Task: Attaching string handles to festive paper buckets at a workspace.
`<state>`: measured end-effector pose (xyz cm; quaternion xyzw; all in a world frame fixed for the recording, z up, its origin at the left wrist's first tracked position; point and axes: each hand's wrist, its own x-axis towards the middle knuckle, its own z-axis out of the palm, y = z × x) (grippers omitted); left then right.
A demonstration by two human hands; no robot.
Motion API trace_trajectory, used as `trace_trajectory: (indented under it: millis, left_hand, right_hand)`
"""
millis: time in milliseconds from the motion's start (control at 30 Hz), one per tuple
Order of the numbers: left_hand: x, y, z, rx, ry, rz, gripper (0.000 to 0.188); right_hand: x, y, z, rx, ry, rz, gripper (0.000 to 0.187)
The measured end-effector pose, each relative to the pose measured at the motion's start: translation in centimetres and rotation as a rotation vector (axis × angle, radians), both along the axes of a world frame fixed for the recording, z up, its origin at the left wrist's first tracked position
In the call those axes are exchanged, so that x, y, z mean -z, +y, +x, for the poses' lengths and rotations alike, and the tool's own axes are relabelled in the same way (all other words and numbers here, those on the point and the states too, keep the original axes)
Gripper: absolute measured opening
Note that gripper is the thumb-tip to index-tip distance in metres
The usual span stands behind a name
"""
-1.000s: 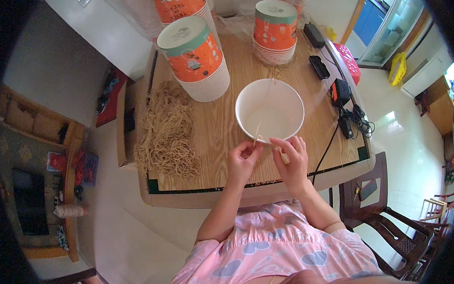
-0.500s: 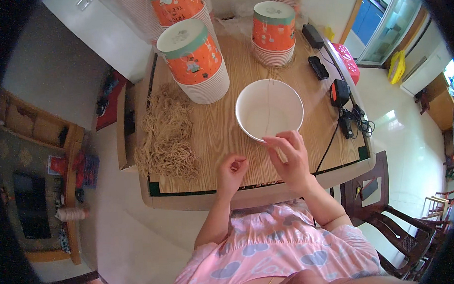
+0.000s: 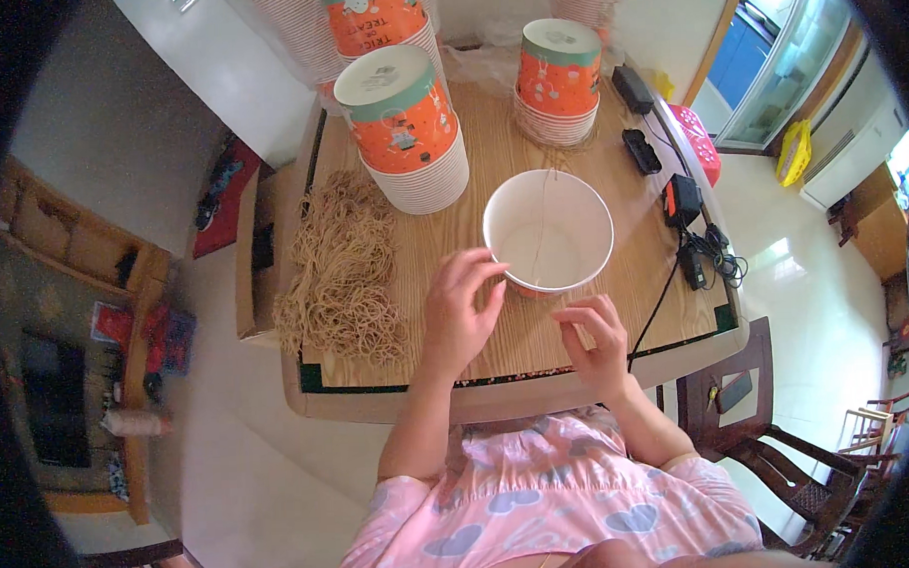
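A white paper bucket [image 3: 598, 234] stands mouth up on the table, a thin tan string [image 3: 544, 221] running down inside it from the far rim. My left hand [image 3: 460, 309] is beside the bucket's near left rim, its fingers stretched out and the thumb apart, with nothing seen in it. To the near right of the bucket, my right hand [image 3: 597, 344] has its fingers curled toward the thumb; whatever lies between them is too small to make out. A heap of tan strings [image 3: 344, 273] lies on the left of the table.
Upside-down orange-and-white bucket stacks stand at the back left [image 3: 409, 135] and back centre [image 3: 559, 75]. Along the table's right side lie a black adapter [image 3: 632, 90], a black-and-orange device [image 3: 681, 200] and coiled cables [image 3: 712, 253]. A dark wooden chair [image 3: 724, 405] stands at the right.
My left hand has moved up toward the bucket's rim and its fingers have spread. My right hand has drawn down from the rim; the pale piece in it no longer shows.
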<state>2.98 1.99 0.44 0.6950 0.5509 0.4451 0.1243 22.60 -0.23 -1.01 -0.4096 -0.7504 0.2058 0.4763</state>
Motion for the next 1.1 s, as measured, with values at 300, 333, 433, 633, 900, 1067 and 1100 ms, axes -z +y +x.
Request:
trace_trajectory:
  millis: [300,333,433,633,900,1067,1100]
  left_hand:
    - [-3.0,4.9,0.2,0.508,0.264,-0.202,0.024]
    - [-4.2,6.1,0.0,0.577,0.272,-0.242,0.024]
    - [-2.4,8.9,1.5,0.719,0.484,-0.239,0.029]
    - [-2.0,10.1,5.1,0.810,0.923,-0.578,0.023]
    - [-3.6,11.1,3.3,0.777,0.289,-0.376,0.014]
    - [-5.8,10.2,3.0,0.725,0.332,-0.468,0.016]
    - [-5.7,10.0,2.8,0.728,0.345,-0.464,0.016]
  right_hand:
    - [3.5,-0.5,0.0,0.115,0.031,-0.091,0.016]
    - [3.6,-0.5,0.0,0.081,0.052,-0.138,0.018]
    - [6.2,0.1,-0.2,-0.007,0.158,-0.360,0.023]
    - [8.0,0.8,-1.7,-0.188,0.622,-0.865,0.023]
    - [6.5,0.9,-1.0,-0.153,0.631,-0.893,0.010]
    - [5.9,0.4,-0.6,-0.138,0.665,-0.838,0.005]
    - [5.3,0.4,-0.5,-0.117,0.659,-0.744,0.004]
